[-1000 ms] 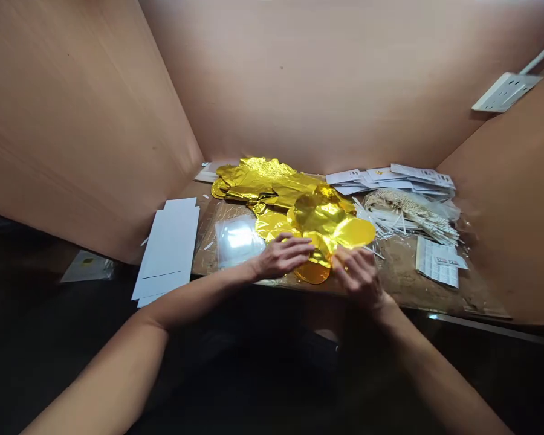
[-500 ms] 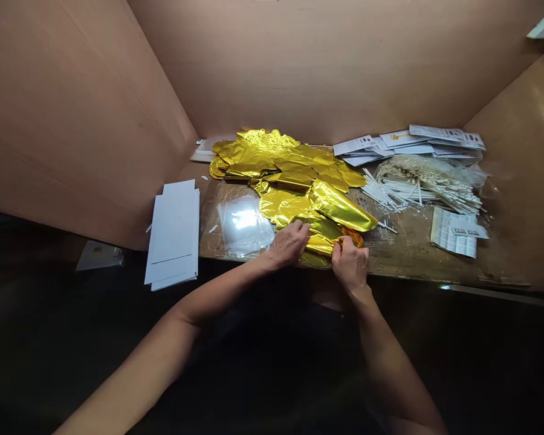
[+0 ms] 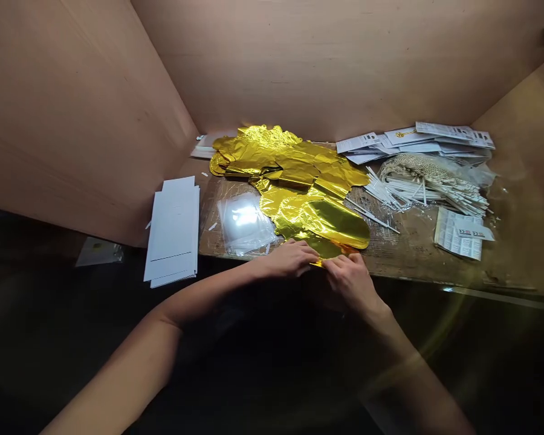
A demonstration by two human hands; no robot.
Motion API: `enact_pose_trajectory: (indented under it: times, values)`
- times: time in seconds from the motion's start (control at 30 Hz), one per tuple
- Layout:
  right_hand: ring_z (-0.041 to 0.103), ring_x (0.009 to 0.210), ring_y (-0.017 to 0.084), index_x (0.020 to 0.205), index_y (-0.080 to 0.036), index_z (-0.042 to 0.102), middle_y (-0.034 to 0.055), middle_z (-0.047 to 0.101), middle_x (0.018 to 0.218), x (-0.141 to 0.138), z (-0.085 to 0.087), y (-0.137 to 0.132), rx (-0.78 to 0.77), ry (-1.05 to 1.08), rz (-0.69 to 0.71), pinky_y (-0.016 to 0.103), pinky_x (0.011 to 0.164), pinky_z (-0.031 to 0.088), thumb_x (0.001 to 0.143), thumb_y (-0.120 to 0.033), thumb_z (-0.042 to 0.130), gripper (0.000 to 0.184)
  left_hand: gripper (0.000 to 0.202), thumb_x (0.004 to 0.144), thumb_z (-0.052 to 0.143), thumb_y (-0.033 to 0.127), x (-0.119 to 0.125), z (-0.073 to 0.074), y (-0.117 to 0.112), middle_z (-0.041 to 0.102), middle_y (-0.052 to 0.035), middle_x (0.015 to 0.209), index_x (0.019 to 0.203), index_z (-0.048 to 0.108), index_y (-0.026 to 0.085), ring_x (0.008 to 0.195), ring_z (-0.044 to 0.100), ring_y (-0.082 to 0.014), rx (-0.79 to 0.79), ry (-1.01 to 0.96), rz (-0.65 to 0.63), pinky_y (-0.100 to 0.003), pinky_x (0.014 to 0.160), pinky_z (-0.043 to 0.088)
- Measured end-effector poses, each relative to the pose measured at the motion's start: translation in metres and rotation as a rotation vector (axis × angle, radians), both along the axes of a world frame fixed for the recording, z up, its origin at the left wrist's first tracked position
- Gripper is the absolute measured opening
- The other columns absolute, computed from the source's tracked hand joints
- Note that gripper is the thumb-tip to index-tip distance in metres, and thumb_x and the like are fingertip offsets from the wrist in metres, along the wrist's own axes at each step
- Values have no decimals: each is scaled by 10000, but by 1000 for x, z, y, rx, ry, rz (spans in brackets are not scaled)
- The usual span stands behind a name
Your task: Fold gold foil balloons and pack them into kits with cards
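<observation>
A flat gold foil balloon (image 3: 338,223) lies folded at the near edge of the bench, on a pile of similar foil. My left hand (image 3: 294,258) is closed on its near edge, fingers bent over the foil. Close to its right, my right hand (image 3: 348,273) pinches the same edge, and an orange tint shows in the foil above its fingers. The fingertips of both hands are partly hidden. Behind them, several more flat gold foil balloons (image 3: 294,163) are heaped toward the back wall.
Clear plastic bags (image 3: 245,226) lie left of the foil. White card sleeves (image 3: 172,232) are stacked at the far left, over the edge. On the right are white straws (image 3: 412,190), a netted bundle (image 3: 412,164), printed packs (image 3: 439,142) and a label sheet (image 3: 456,235). Board walls enclose three sides.
Both hands have moved down toward me, to the bench edge. The rolled foil flap has come down and lies flatter. My right hand has shifted slightly nearer my left.
</observation>
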State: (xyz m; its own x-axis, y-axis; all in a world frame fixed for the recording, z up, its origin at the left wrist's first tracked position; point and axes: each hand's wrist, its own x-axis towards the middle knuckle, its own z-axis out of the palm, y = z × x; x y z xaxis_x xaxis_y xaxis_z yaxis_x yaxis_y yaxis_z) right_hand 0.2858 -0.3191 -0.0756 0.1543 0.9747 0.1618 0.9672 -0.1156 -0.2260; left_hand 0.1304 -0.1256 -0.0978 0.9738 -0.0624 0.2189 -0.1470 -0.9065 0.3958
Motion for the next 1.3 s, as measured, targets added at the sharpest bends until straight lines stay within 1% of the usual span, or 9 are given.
enact_pose_trajectory:
  times: [0.17, 0.3, 0.37, 0.6, 0.73, 0.83, 0.93, 1.07, 1.3]
  values:
    - [586, 634, 213, 876, -213, 725, 44, 695, 720, 16, 8, 21, 232, 609, -399, 336, 630, 410, 1003, -405, 620, 252, 334, 1005, 652, 369, -14, 15, -10, 721, -140, 1261, 1293, 665, 202, 1193, 674, -267, -531, -446, 568, -455, 1039, 537]
    - [697, 723, 241, 1074, -243, 757, 44, 781, 907, -13, 10, 29, 263, 1387, -357, 348, 664, 542, 902, -547, 781, 350, 409, 935, 743, 452, -13, 14, -24, 757, -126, 1171, 1213, 699, 156, 1006, 730, -222, -1219, -161, 476, -355, 892, 597]
    - [724, 757, 255, 1103, -243, 757, 55, 793, 943, -29, 7, 33, 227, 1531, -344, 377, 713, 585, 875, -561, 812, 395, 428, 901, 771, 482, -11, 15, -24, 762, -121, 1129, 1138, 726, 129, 955, 726, -212, -1388, -103, 445, -333, 862, 592]
    - [731, 910, 244, 1138, -259, 723, 59, 785, 1072, -13, -3, 55, 265, 1546, -251, 355, 804, 598, 804, -475, 891, 432, 403, 819, 823, 424, -7, 26, -2, 749, -62, 924, 1084, 741, 131, 789, 685, -164, -1539, -46, 326, -279, 752, 548]
    - [624, 641, 162, 804, -235, 760, 6, 717, 757, 3, -10, 73, 271, 1617, -229, 295, 623, 510, 767, -346, 848, 146, 203, 740, 768, 281, 2, 23, 17, 660, -13, 712, 860, 758, 119, 633, 573, -99, -1458, -67, 383, -216, 622, 441]
    - [502, 534, 117, 649, -222, 687, -27, 605, 610, 6, -15, 84, 325, 1514, -261, 254, 520, 404, 752, -271, 788, 152, 184, 755, 691, 301, 5, 21, 29, 594, 1, 657, 776, 729, 123, 589, 522, -90, -1464, 2, 368, -218, 587, 422]
    - [532, 550, 127, 890, -253, 740, -38, 640, 667, 9, -15, 90, 354, 1490, -291, 246, 517, 436, 825, -365, 755, 130, 319, 723, 781, 294, 4, 20, 33, 689, -32, 919, 998, 719, 145, 692, 597, -103, -1346, 3, 346, -225, 630, 484]
    - [683, 690, 179, 1259, -308, 656, 0, 773, 949, 15, -12, 92, 175, 1616, -240, 272, 562, 535, 836, -528, 810, 501, 586, 687, 838, 227, 11, 15, 35, 669, -72, 1220, 1231, 622, 196, 859, 681, -131, -1239, -210, 404, -257, 756, 561]
    - [685, 713, 193, 1083, -242, 755, 29, 791, 921, 8, -8, 95, 306, 1600, -239, 307, 648, 557, 768, -422, 836, 372, 362, 794, 763, 376, 23, 8, 34, 679, -18, 800, 1052, 661, 143, 639, 613, -120, -1391, -62, 375, -264, 627, 529]
